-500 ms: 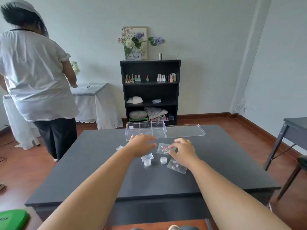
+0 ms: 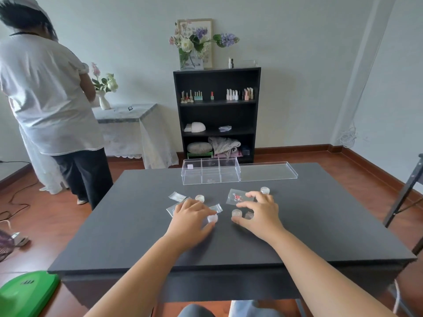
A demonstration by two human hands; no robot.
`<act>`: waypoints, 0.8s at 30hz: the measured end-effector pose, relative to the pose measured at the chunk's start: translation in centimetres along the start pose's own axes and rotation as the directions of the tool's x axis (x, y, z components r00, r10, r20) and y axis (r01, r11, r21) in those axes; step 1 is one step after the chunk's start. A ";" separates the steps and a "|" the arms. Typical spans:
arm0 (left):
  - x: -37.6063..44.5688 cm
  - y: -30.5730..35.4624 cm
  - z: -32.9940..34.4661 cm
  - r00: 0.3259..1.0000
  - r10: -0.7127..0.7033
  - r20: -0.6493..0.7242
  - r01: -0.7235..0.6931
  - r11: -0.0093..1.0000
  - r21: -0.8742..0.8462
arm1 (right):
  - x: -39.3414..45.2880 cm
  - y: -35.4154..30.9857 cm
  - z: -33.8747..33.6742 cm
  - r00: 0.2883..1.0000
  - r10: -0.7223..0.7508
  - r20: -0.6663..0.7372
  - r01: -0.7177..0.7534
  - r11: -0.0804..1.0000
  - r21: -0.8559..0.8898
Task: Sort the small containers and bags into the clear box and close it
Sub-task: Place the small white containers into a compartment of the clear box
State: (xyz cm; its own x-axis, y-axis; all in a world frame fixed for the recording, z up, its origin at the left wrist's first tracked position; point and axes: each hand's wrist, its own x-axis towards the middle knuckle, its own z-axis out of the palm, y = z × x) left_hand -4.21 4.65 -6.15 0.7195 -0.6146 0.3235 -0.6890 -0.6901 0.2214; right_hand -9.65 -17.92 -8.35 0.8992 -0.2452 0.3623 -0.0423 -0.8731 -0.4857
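A clear box (image 2: 210, 177) with three compartments stands open at the far side of the dark table (image 2: 320, 225), its lid (image 2: 267, 172) lying flat to its right. Small round containers (image 2: 199, 198) (image 2: 264, 190) and small clear bags (image 2: 177, 196) lie scattered in front of it. My left hand (image 2: 191, 217) pinches a round container (image 2: 212, 218) between thumb and fingertips on the tabletop, partly covering a bag (image 2: 171, 210). My right hand (image 2: 262, 215) is spread above two containers (image 2: 237, 212) (image 2: 249, 215), fingertips on a bag with red bits (image 2: 237, 196).
A person in a white top (image 2: 45, 99) stands at the left with their back to me, beside a cloth-covered side table (image 2: 128, 115). A black shelf unit (image 2: 217, 115) stands behind the table. A dark table leg (image 2: 402, 197) is at the right, a green object (image 2: 25, 291) on the floor at lower left.
Both hands have drawn back toward me and apart. The left hand has come down onto a round container; the right hand has spread over the two containers on the right.
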 end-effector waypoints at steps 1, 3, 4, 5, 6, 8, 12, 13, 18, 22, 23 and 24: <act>-0.2 -0.1 0.2 1.000 -0.001 -0.013 0.001 1.000 -0.001 | 0.0 0.1 0.0 1.000 0.010 -0.023 -0.010 1.000 0.001; -0.5 -0.1 0.4 0.999 -0.001 -0.045 0.001 1.000 0.000 | 0.0 0.2 0.0 0.999 0.029 -0.037 -0.029 1.000 -0.007; -0.6 -0.2 0.5 0.998 -0.003 -0.062 0.003 1.000 -0.011 | 0.0 0.2 0.0 0.999 0.036 -0.032 -0.036 0.999 -0.012; -0.7 -0.2 0.7 0.997 -0.005 -0.080 0.003 1.000 -0.026 | 0.0 0.2 0.0 0.999 0.038 -0.024 -0.039 0.999 -0.021; -0.8 -0.1 0.7 0.996 -0.008 -0.094 0.004 0.999 -0.039 | 0.1 0.2 0.1 0.999 0.042 -0.010 -0.042 0.999 -0.029; -0.7 0.0 0.7 0.991 -0.012 -0.131 0.002 0.997 -0.072 | 0.2 0.2 0.3 0.999 0.048 0.013 -0.047 0.998 -0.050; 0.8 -0.7 -0.6 0.972 -0.061 -0.225 0.030 0.990 -0.140 | 0.5 0.2 0.3 0.998 0.063 0.005 -0.063 0.997 -0.044; 1.6 -1.2 -1.1 0.967 -0.081 -0.241 0.045 0.987 -0.152 | 0.8 0.2 0.1 0.998 0.063 -0.010 -0.064 0.997 -0.033; 7.5 -5.5 -4.2 0.966 -0.152 -0.211 0.122 0.982 -0.147 | 3.9 -1.1 -2.0 0.999 0.032 0.008 -0.033 0.987 0.158; 12.5 -8.1 -5.6 0.974 -0.198 -0.112 0.184 0.975 -0.124 | 7.2 -2.7 -3.2 0.996 0.021 0.084 -0.048 0.943 0.330; 13.5 -8.5 -5.7 0.977 -0.198 -0.084 0.189 0.976 -0.108 | 8.1 -3.0 -3.2 0.996 0.007 0.084 -0.034 0.945 0.325; 14.4 -8.8 -5.7 0.980 -0.195 -0.049 0.191 0.978 -0.089 | 9.0 -3.3 -3.1 0.997 -0.009 0.081 -0.017 0.948 0.316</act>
State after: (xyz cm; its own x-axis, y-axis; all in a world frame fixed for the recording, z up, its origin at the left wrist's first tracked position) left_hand 11.75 4.06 1.77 0.8351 -0.4486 0.3184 -0.5443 -0.7577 0.3600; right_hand -2.81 -18.56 -0.99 0.9320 -0.2021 0.3008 0.0822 -0.6906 -0.7186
